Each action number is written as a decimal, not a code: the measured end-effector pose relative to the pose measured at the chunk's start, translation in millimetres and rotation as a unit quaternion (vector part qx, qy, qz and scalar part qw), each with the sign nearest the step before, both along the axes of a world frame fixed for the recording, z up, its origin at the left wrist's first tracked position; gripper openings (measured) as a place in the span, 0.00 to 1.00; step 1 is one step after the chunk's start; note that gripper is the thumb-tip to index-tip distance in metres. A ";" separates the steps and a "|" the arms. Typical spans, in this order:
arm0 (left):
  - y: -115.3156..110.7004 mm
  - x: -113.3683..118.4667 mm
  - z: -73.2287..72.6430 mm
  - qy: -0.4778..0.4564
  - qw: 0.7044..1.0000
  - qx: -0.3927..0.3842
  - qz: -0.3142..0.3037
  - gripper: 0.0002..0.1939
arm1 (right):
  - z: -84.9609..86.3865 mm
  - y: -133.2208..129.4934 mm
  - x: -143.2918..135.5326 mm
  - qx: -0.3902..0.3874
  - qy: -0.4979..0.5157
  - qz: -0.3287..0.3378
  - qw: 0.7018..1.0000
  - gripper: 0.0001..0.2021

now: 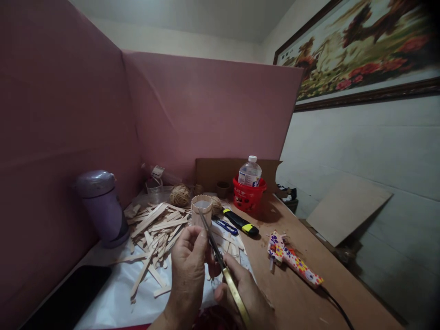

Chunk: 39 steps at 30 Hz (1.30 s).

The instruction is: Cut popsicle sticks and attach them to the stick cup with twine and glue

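Note:
My right hand (242, 286) is wrapped round a pair of scissors (216, 252), whose dark blades point up and away from me and whose handle looks brass-coloured. Close to the blades, my left hand (189, 259) is closed in a pinch; what its fingers hold is hidden or too small to name. Just beyond the blade tips stands a small cup (202, 207) ringed with upright wooden sticks. Loose craft sticks (161, 233) lie in a heap left of it, on a white sheet (117, 293).
A flowered glue gun (294, 261) with a cord and a black-and-yellow utility knife (240, 222) lie to the right. Behind are a red bucket (245, 197) holding a plastic bottle (250, 172), and a twine ball (179, 195). A purple tumbler (103, 208) stands left, near a dark flat object (68, 298).

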<state>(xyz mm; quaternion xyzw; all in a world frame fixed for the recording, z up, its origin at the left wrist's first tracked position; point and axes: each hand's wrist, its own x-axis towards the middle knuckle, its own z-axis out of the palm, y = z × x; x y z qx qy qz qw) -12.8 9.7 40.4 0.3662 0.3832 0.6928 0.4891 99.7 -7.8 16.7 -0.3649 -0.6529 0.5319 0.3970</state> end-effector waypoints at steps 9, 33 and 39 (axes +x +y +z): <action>1.8 -3.6 6.5 -0.078 0.995 -0.014 -0.056 0.11 | -15.2 6.3 -8.0 -0.032 0.057 -0.035 0.997 0.32; 3.1 4.1 -14.8 0.020 0.977 -0.135 -0.166 0.14 | 10.0 10.9 9.2 -0.095 0.082 -0.135 0.983 0.19; 4.1 4.6 -14.1 0.031 0.975 -0.114 -0.189 0.15 | 4.0 15.0 11.7 -0.112 0.106 -0.112 0.982 0.14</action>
